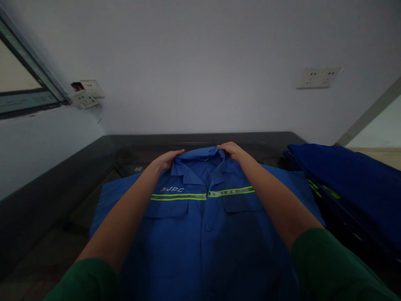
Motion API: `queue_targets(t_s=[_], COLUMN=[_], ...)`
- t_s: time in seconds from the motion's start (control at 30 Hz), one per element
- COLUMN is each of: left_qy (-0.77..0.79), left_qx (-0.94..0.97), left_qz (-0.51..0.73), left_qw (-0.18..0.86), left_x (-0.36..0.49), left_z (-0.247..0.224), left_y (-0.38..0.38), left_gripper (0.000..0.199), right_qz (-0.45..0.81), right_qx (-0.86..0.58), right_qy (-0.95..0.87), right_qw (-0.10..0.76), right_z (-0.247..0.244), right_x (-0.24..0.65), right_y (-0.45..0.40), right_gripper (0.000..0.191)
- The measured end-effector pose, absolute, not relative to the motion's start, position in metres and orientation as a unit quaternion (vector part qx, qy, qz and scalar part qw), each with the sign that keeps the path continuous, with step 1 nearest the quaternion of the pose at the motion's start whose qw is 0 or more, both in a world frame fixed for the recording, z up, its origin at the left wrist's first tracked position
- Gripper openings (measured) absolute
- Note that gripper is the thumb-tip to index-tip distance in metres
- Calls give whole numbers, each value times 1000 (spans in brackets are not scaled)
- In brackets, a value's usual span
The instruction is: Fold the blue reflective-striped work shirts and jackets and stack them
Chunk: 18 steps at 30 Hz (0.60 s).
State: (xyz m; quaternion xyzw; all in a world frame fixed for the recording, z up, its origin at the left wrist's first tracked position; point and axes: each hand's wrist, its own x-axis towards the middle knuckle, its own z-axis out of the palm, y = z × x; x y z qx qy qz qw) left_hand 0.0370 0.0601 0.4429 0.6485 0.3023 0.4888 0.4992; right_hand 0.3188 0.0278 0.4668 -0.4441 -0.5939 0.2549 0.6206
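Observation:
A blue work shirt lies spread out front side up, its collar toward the wall and its short sleeves out to both sides. Yellow-green and silver reflective strips cross the chest above two flap pockets, and white letters sit over the strip on the left. My left hand is closed on the left side of the collar, thumb and fingers pinching the cloth. At the collar's right side, my right hand pinches the fabric in the same way. Both forearms reach across the shirt and hide parts of its shoulders.
To the right rests a stack of folded blue garments with yellow-green strips showing. A dark raised rim runs along the back and left of the surface. Behind it stands a pale wall with sockets; a window frame is at upper left.

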Motion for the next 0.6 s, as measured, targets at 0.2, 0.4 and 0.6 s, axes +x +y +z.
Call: queue_targets(t_s=[0.2, 0.4, 0.6], left_qy=[337, 219, 290], left_qx=[626, 617, 625], left_qz=[475, 536, 541], left_qw=[519, 533, 483], left_x=[36, 35, 36], left_z=[443, 437, 428], left_y=[59, 55, 55], left_gripper=[17, 14, 15], right_qz=[274, 270, 296], right_qx=[-436, -446, -460], right_qy=[-593, -593, -627], right_qw=[619, 614, 556], right_z=[460, 453, 447], right_x=[321, 326, 334], right_y=[34, 34, 19], right_gripper=[9, 5, 23])
